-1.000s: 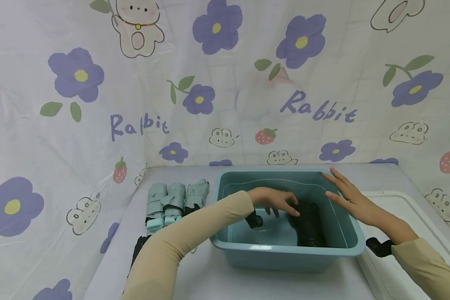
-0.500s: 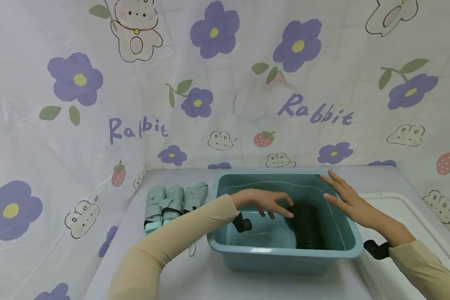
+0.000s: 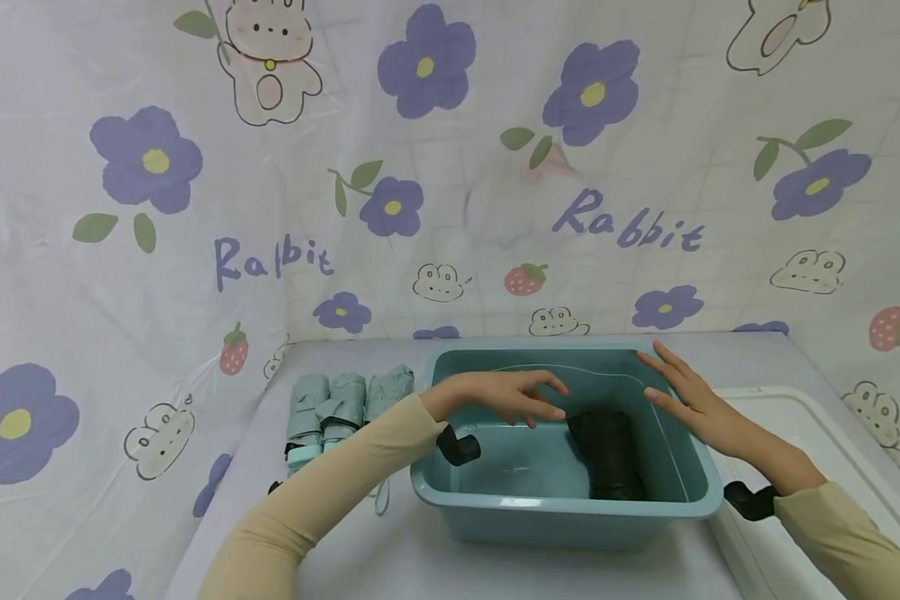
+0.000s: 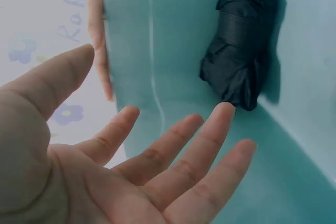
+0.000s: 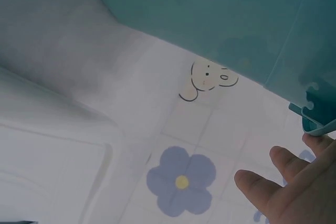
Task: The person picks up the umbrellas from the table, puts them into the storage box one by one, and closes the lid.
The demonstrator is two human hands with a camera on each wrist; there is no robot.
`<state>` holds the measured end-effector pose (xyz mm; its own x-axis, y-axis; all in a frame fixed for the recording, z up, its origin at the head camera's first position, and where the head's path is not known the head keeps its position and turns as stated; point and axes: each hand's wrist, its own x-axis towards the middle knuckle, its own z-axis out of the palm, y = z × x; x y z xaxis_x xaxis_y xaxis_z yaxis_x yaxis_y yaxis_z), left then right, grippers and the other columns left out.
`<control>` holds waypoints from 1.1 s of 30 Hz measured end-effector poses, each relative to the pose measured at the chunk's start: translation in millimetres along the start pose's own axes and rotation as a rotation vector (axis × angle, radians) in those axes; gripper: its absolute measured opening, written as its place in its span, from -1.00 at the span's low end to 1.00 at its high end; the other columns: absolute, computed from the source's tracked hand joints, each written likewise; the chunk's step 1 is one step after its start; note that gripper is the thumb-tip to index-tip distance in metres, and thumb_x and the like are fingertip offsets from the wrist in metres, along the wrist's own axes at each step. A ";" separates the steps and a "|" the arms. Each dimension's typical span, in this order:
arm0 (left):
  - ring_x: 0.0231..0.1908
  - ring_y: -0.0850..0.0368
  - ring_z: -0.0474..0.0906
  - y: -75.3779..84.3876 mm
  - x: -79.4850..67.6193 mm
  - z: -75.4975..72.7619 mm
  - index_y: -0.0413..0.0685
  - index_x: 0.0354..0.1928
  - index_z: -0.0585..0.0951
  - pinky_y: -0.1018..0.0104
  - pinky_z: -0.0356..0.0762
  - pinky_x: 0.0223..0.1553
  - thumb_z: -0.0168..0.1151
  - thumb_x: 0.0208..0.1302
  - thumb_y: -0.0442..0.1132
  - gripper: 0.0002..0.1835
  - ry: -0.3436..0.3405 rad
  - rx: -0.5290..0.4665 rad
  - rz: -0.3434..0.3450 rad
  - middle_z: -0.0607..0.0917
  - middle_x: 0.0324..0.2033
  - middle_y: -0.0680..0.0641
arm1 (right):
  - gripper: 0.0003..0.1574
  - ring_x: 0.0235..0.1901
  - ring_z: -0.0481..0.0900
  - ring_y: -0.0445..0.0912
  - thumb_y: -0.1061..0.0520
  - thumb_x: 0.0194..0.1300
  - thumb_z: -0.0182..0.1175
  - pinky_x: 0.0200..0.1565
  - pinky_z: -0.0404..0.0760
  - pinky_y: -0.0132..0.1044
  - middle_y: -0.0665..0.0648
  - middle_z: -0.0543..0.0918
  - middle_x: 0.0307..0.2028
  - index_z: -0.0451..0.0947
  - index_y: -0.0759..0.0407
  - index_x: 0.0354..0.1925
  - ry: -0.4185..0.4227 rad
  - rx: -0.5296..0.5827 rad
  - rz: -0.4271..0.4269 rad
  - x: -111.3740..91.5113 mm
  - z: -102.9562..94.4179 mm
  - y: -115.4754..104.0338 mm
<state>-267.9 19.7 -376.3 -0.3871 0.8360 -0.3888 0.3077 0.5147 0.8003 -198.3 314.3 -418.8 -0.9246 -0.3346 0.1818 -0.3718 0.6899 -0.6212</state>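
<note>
A folded black umbrella [image 3: 607,454] lies along the right side of a blue-green plastic bin [image 3: 540,502]. Over the bin's middle, my left hand [image 3: 506,395] hangs with spread fingers and holds nothing. In the left wrist view its fingertips [image 4: 226,111] overlap the near end of the umbrella, and the palm [image 4: 115,198] shows bare. My right hand [image 3: 701,408] rests at the bin's right rim, fingers straight. From the right wrist, several fingers [image 5: 254,184] show outside the bin wall [image 5: 220,30], close under its rim.
Three folded light-green umbrellas [image 3: 348,404] lie side by side left of the bin, partly behind my left sleeve [image 3: 330,492]. A white lid [image 3: 787,467] lies flat on the table at the right. A printed curtain [image 3: 465,167] stands behind the table.
My left hand has drawn back leftward from the black umbrella, which stays in the bin. The right hand keeps its place at the rim. The head view has shifted slightly.
</note>
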 end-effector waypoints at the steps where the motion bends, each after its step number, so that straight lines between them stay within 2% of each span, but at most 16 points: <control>1: -0.19 0.22 0.51 -0.4 -2.5 -0.1 0.18 0.18 0.19 0.29 0.49 -0.25 -0.01 0.25 -0.01 -0.53 0.004 -0.010 0.007 0.41 0.06 -0.01 | -0.30 0.29 -0.31 0.22 0.05 0.31 -0.08 -0.02 -0.15 0.42 0.11 -0.30 0.35 -0.10 0.00 0.34 -0.001 0.001 -0.001 0.0 0.2 -0.3; 11: -0.15 0.25 0.50 -2.8 -29.9 -2.1 0.29 0.18 0.18 0.31 0.46 -0.17 -0.01 0.24 0.01 -0.53 0.052 -0.020 0.057 0.40 0.05 0.02 | -0.29 0.28 -0.32 0.25 0.06 0.31 -0.09 -0.04 -0.16 0.43 0.14 -0.31 0.35 -0.12 0.01 0.34 -0.010 0.012 -0.008 -0.5 -0.6 -1.8; 19: -0.09 0.24 0.48 -8.6 -50.3 -3.1 0.24 0.20 0.16 0.33 0.46 -0.15 -0.01 0.25 -0.03 -0.52 0.084 -0.004 0.154 0.36 0.09 -0.02 | -0.31 0.29 -0.32 0.23 0.03 0.32 -0.10 -0.02 -0.17 0.42 0.10 -0.31 0.35 -0.10 0.02 0.34 0.000 0.012 0.012 1.4 0.7 1.8; 26: -0.05 0.22 0.46 -14.5 -64.2 -2.3 0.25 0.18 0.18 0.35 0.44 -0.11 -0.01 0.26 -0.03 -0.54 0.135 -0.006 0.183 0.36 0.08 0.00 | -0.32 0.29 -0.31 0.23 0.02 0.32 -0.11 -0.03 -0.17 0.43 0.09 -0.31 0.35 -0.09 -0.02 0.33 0.004 0.008 0.026 0.9 1.1 1.9; 33: 0.04 0.16 0.40 -22.9 -74.7 -3.4 0.30 0.18 0.18 0.22 0.41 -0.04 0.01 0.23 0.00 -0.52 0.192 -0.014 0.207 0.35 0.11 0.04 | -0.33 0.29 -0.31 0.23 0.03 0.32 -0.11 -0.03 -0.16 0.44 0.09 -0.31 0.35 -0.07 0.00 0.33 0.004 0.009 0.011 0.5 1.7 3.0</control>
<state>-249.0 -55.3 -364.0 -0.4754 0.8710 -0.1236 0.3863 0.3329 0.8602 -199.7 315.1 -421.8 -0.9292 -0.3240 0.1780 -0.3606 0.6878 -0.6300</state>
